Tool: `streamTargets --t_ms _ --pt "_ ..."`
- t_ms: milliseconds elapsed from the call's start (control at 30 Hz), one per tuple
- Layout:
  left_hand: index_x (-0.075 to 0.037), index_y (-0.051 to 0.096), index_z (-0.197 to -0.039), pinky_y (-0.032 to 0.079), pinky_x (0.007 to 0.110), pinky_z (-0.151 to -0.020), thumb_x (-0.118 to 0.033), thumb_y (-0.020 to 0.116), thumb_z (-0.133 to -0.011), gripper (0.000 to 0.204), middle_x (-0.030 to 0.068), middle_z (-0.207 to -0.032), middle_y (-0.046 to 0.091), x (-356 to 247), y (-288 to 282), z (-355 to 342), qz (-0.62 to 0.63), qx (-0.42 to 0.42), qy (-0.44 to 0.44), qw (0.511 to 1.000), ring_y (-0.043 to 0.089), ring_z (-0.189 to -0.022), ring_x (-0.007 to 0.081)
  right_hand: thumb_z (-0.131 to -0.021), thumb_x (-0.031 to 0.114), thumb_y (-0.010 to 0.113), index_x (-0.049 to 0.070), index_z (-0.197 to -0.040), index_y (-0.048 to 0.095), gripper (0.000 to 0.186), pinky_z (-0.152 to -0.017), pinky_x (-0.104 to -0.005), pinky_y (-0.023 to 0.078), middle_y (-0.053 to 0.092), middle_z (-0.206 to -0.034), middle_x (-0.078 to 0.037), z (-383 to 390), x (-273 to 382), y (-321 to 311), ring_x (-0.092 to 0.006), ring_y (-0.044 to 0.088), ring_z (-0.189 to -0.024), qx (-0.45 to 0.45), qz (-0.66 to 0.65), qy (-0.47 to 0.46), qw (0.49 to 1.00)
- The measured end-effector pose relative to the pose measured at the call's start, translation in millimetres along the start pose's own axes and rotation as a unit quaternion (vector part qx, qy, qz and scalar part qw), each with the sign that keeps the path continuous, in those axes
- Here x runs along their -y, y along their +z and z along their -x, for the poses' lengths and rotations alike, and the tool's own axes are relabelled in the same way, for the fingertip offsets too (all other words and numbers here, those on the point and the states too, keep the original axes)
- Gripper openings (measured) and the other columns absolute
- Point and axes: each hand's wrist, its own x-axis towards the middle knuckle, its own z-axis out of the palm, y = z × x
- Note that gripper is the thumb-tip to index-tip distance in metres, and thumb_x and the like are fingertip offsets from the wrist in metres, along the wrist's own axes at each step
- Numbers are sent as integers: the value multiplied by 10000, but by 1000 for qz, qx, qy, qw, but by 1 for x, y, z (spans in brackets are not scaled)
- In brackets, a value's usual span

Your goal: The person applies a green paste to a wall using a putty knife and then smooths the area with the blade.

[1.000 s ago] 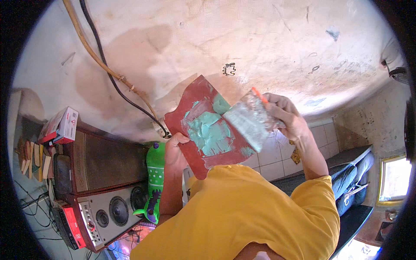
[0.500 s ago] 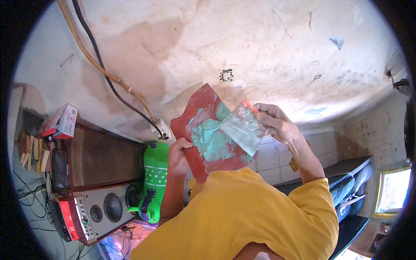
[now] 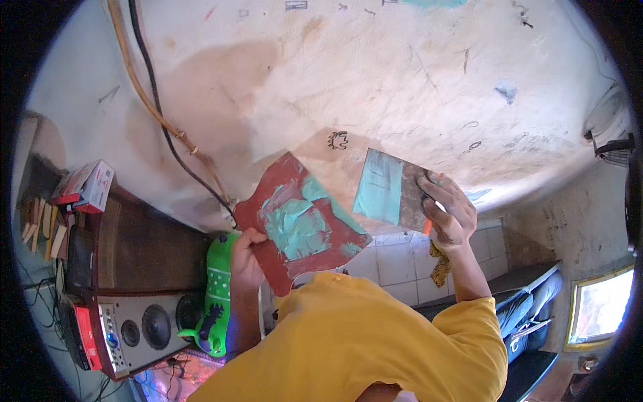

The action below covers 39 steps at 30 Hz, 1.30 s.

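My left hand [image 3: 248,258] grips the lower left edge of a dark red board [image 3: 271,266], thumb on top. A thick smear of turquoise putty [image 3: 295,228] covers the board's middle, with more along its right edge. My right hand [image 3: 450,209] is closed round a wide flat putty scraper [image 3: 410,208], fingers spread over its dark grey face. Turquoise putty coats the scraper's left part, and a bit of orange shows beside my fingers. Scraper and board are apart, with the stained off-white wall [image 3: 375,80] behind them.
A brown cable and a black cable [image 3: 151,87] run down the wall at left. Below stand a large speaker [image 3: 154,328], a green inflatable toy [image 3: 218,288] and a red-and-white box [image 3: 87,187]. Folded jeans [image 3: 522,311] lie at right, near a yellow-framed window [image 3: 599,308].
The scraper has moved right, off the board, and turned so its putty-coated face shows. The board has shifted left and slightly down in the view.
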Motion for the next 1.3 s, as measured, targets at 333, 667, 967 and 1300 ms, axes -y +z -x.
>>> streamTargets --t_ms 333,667,967,1300 --pt "24 523 -1028 478 363 -769 -41 452 -713 330 110 -924 600 -3 2 5 -155 -100 73 980 593 -807 233 -831 93 572 10 -899 528 115 -600 -287 506 622 -766 -101 6 7 4 -170 607 -638 -45 -212 220 951" --pt "4 550 -1004 489 316 -717 -42 477 -658 357 83 -863 618 8 22 -1 -265 -131 -53 954 605 -756 190 -892 324 517 34 -944 556 297 -402 -188 258 476 -634 45 -25 6 78 -30 379 -487 189 -602 537 560" --pt "29 559 -1000 496 325 -730 -42 474 -645 371 106 -886 628 4 -16 6 -173 -45 -56 982 613 -757 209 -893 331 522 38 -907 558 296 -376 -182 226 482 -629 44 10 3 94 -16 358 -469 187 -544 587 570" --pt "30 578 -953 500 341 -718 -38 471 -666 313 107 -848 632 -1 -12 2 -120 -34 -40 991 614 -735 213 -927 218 449 50 -938 519 182 -344 -142 232 463 -638 41 0 4 76 2 315 -417 -34 -596 618 512"
